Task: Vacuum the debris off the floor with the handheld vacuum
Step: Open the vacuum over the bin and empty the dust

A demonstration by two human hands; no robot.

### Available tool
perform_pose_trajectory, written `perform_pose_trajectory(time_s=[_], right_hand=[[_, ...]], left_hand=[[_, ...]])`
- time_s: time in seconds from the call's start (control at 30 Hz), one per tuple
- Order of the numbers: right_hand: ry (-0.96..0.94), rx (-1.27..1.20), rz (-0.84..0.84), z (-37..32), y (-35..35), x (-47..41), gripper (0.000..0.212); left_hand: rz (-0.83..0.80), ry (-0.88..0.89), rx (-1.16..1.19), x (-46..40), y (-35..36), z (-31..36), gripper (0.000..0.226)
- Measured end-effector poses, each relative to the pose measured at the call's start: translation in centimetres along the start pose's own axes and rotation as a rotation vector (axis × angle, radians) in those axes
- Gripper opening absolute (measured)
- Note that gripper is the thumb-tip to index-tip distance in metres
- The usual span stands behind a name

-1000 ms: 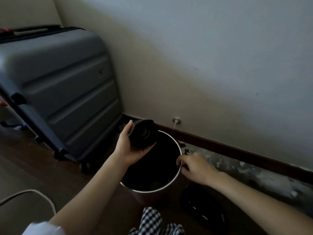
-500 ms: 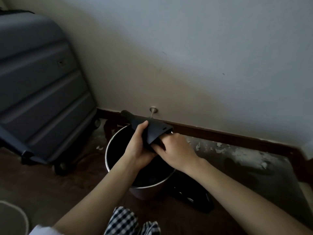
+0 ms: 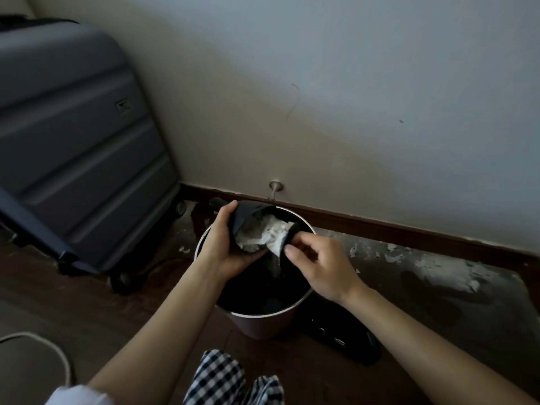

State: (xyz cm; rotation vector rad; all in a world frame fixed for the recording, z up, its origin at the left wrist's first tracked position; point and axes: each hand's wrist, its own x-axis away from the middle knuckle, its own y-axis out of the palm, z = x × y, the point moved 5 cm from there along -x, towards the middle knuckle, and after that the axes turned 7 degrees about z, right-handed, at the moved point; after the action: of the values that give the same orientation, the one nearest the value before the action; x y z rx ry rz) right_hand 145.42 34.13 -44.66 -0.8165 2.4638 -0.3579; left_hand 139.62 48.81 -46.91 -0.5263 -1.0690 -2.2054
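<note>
a ribbed grey hard-shell suitcase on wheels (image 3: 73,147) stands close on the left, and a black vacuum body (image 3: 342,337), i think, lies on the dark wooden floor (image 3: 438,331) behind the round metal-rimmed bin (image 3: 263,323). over the bin, the left hand (image 3: 225,247) grips a black dust cup (image 3: 248,217) stuffed with pale fluffy debris (image 3: 268,232); the right hand (image 3: 321,267) pinches its lower edge. white paint flakes (image 3: 438,264) litter the floor by the brown skirting board (image 3: 409,232).

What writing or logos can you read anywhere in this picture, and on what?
No text can be read.
Suitcase: a small badge, too blurred to read.
Black vacuum body on the floor: small pale marks, too small to read.
</note>
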Motion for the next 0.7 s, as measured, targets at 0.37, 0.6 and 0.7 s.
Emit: perform_pose_trajectory(time_s=[0.37,0.6,0.7], right_hand=[[0.172,0.34,-0.188,2.0,0.8,-0.2,0.02],[0.164,0.567,-0.302,1.9,1.4,-1.1,0.027],[0.137,0.596,-0.272,2.1,1.8,-1.3,0.027]], left_hand=[[0.204,0.518,-0.412,0.1,-3.5,2.4,0.053],[0.364,0.795,-0.939,0.6,-4.4,3.2,0.079],[0.407,0.81,-0.97,0.9,-4.5,3.3,0.083]])
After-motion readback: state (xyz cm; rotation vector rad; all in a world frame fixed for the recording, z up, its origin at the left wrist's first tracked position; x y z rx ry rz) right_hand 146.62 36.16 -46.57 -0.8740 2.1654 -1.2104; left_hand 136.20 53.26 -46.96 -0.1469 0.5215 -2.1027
